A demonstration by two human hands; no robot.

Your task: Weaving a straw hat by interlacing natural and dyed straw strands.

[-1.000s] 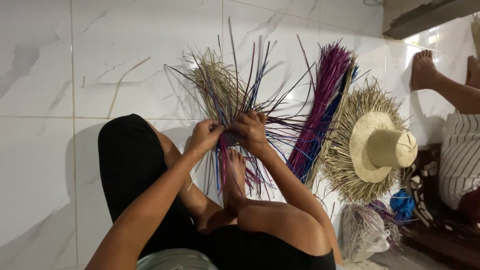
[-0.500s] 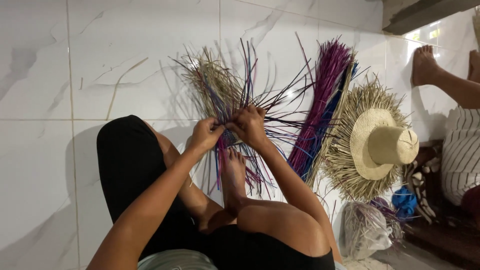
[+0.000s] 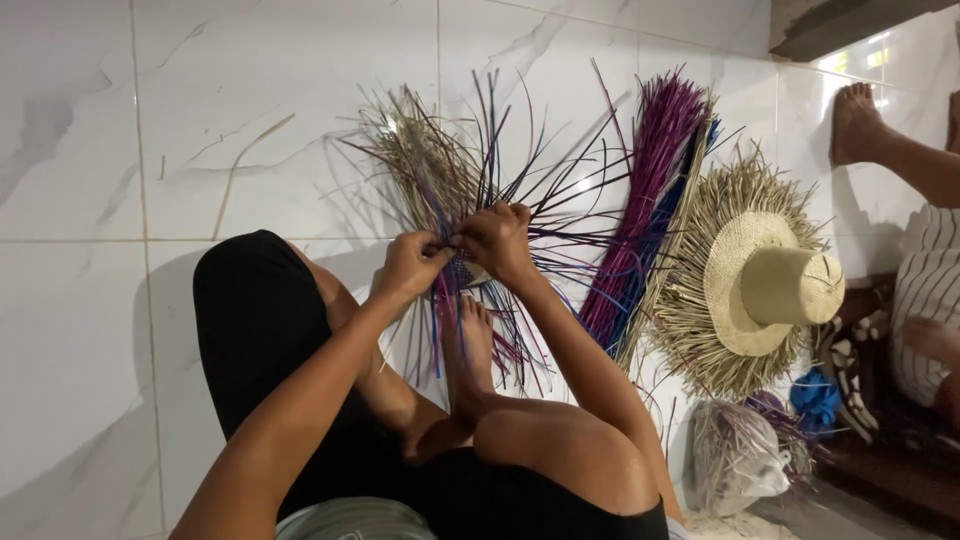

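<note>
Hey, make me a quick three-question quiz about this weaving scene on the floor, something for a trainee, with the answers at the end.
1. True or false: both hands, the left hand and the right hand, meet on the woven piece of straw and coloured strands.
2. What lies right of the purple strand bundle? A) a fringed straw hat B) a metal bucket C) a pair of scissors
3. Whose bare foot rests on the strands just below the hands?

Key
1. True.
2. A: the fringed straw hat lies on the tiled floor.
3. The weaver's own; another person's foot shows at the far upper right.
</note>
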